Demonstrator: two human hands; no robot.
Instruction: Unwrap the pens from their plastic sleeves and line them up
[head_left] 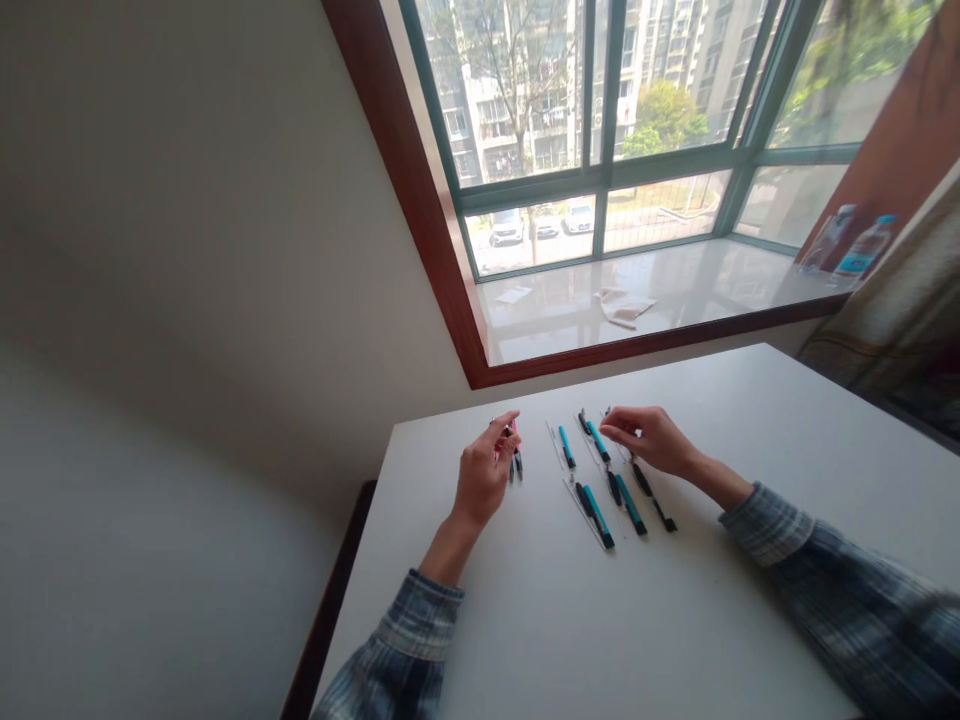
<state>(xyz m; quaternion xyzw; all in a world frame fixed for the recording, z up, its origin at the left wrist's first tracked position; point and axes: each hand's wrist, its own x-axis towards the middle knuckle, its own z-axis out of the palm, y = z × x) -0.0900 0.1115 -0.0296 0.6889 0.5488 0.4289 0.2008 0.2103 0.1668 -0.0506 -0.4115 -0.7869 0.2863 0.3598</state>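
My left hand (pixel 484 477) is over a small group of pens (pixel 517 465) near the table's far left part. Its fingers are closed around a pen, with a bit of pink showing at the fingertips and dark tips below. My right hand (pixel 651 438) has thumb and fingers pinched together beside the disassembled pen parts; whatever is in the pinch is too small to make out. Between the hands lie teal barrels (pixel 594 515), black barrel pieces (pixel 642 480) and thin pale refills (pixel 583 515), set out in several slanted groups. A black cap piece (pixel 664 516) lies nearest the front right.
The white table (pixel 570 640) stands against the wall and a window sill (pixel 675 280). On the sill are crumpled paper (pixel 624 306) and plastic bottles (pixel 864 250). A curtain (pixel 877 300) hangs at the right.
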